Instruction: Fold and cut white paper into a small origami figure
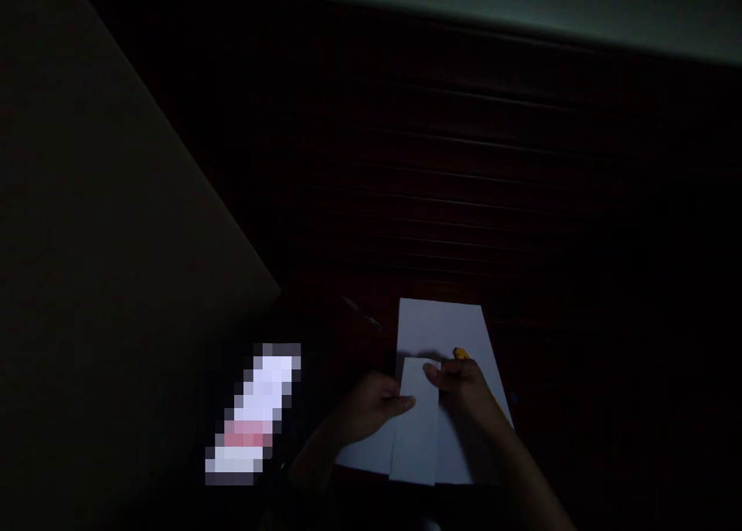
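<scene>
The scene is very dark. A white sheet of paper (444, 326) lies on a dark wooden surface, and a narrower white strip of paper (416, 430) lies on top of it. My left hand (371, 407) rests at the strip's left edge with fingers curled, its fingertips pressing the strip. My right hand (461, 384) is closed at the strip's upper right corner, pinching the paper, and a small yellow object (461, 353) pokes out above its fingers.
A lit, blurred-out rectangular screen (255, 415) lies left of my hands. A thin dark pen-like thing (360, 312) lies above my left hand. A large dim flat panel (98, 268) fills the left side. Dark wooden slats (464, 168) stretch beyond the paper.
</scene>
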`<state>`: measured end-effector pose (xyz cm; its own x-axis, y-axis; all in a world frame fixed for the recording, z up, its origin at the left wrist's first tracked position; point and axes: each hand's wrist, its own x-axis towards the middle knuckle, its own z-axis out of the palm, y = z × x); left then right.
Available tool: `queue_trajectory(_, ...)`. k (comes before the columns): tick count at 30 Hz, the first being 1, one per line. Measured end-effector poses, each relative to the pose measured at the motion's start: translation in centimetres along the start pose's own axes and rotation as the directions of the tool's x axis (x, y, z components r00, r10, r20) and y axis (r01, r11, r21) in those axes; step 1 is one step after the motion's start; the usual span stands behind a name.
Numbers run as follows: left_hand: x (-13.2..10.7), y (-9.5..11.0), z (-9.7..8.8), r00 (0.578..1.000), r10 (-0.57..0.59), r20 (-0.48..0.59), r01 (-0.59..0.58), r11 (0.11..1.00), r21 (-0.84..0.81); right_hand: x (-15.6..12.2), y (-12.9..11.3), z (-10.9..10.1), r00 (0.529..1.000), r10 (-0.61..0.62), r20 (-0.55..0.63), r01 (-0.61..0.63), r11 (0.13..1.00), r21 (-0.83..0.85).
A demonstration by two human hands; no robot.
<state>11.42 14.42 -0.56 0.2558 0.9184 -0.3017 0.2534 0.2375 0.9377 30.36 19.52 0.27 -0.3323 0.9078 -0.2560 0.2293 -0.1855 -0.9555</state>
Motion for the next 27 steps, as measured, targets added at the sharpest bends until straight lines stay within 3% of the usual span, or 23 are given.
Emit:
queue_trajectory(4,-0.2,0.4,-0.2,0.999,-0.015,0.03,0.015,0.999,-0.03,-0.4,-0.6,0.3,0.999,-0.041,0.01,0.041,0.999,0.036)
queue_trajectory(9,-0.2,0.6,-0.2,0.998,-0.027,0.055,0.029,0.998,-0.048,0.0,-0.1,0.1,0.99,-0.087,-0.111,0.089,0.996,0.014)
queue_trajectory(15,-0.1,0.3,-0.1,0.994,0.011,0.109,-0.003,0.997,-0.074,0.4,0.7,0.1,0.988,-0.077,-0.137,0.09,0.991,0.095)
queue_trajectory(24,-0.2,0.2,-0.1,0.99,-0.034,0.135,0.051,0.991,-0.124,0.1,0.4,0.6,0.95,-0.085,-0.302,0.122,0.987,0.104)
queue_trajectory(27,-0.3,0.6,-0.2,0.991,-0.048,0.121,0.068,0.983,-0.169,0.1,-0.3,0.2,0.953,-0.145,-0.265,0.162,0.986,0.044)
